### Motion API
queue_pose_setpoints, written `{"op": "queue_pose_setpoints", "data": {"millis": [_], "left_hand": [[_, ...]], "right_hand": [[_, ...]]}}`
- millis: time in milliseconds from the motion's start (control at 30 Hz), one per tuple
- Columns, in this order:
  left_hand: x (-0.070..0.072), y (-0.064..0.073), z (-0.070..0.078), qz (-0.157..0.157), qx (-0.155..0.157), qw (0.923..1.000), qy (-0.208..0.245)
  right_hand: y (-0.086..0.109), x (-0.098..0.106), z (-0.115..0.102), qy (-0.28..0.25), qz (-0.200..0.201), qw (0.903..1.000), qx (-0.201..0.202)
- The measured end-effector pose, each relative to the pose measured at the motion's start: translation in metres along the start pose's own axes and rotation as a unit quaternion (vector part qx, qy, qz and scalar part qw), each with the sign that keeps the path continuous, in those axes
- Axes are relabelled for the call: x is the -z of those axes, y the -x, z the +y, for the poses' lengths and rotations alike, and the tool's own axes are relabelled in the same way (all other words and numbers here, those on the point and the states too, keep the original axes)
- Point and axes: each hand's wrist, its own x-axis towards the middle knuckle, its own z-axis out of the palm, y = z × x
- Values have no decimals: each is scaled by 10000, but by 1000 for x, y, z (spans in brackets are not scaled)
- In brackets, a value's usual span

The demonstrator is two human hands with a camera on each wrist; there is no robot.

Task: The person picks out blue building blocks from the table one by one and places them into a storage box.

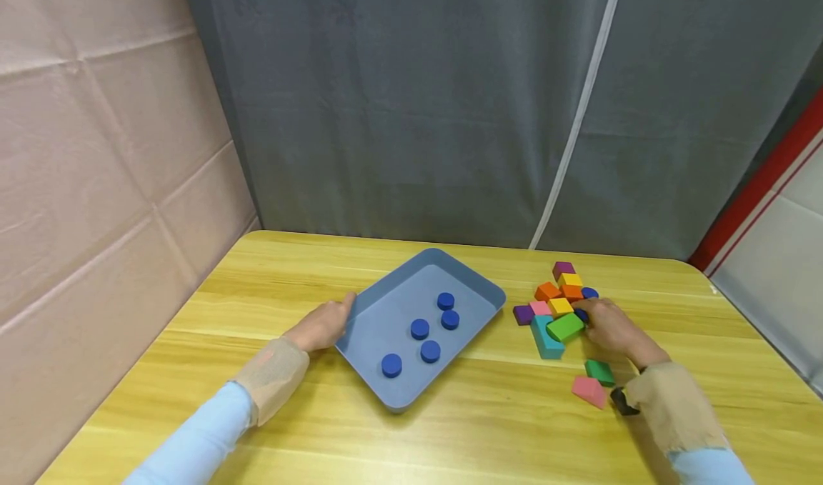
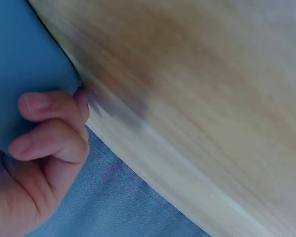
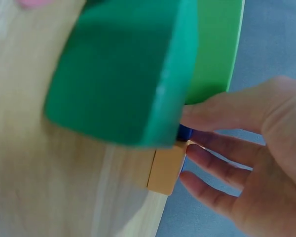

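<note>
My left hand (image 1: 324, 324) grips the left rim of a grey-blue tray (image 1: 369, 296), its fingers curled against the tray's outer side in the left wrist view. Several round blue discs (image 1: 430, 351) lie spread inside the tray. At the right, my right hand (image 1: 611, 326) reaches into a cluster of coloured blocks, thumb and fingers pinching a blue disc (image 3: 184, 132) that they partly hide. Another blue disc (image 1: 589, 293) sits just beyond the fingertips. Beside the hand, a light green block (image 1: 565, 327) leans on a turquoise block (image 1: 546, 338).
Orange (image 1: 547, 291), yellow (image 1: 561, 307), pink (image 1: 540, 308) and purple blocks (image 1: 524, 315) crowd left of the right hand. Nearer the wrist lie a green block (image 1: 599, 372) and a pink block (image 1: 589, 391). A grey curtain (image 1: 411, 113) hangs behind the wooden table (image 1: 489, 435).
</note>
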Motion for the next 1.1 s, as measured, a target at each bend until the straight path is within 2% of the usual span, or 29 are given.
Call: {"op": "queue_pose_setpoints", "data": {"millis": [233, 500, 767, 1100], "left_hand": [[0, 0, 0, 22, -29, 10000, 11], [0, 0, 0, 29, -31, 10000, 12], [0, 1, 1, -3, -25, 10000, 43], [1, 1, 1, 39, -93, 9999, -29]], "right_hand": [[0, -3, 0, 356, -78, 9991, 222], [0, -4, -2, 406, -35, 9987, 320], [2, 0, -11, 207, -418, 9987, -197], [1, 2, -11, 54, -707, 9965, -432]]}}
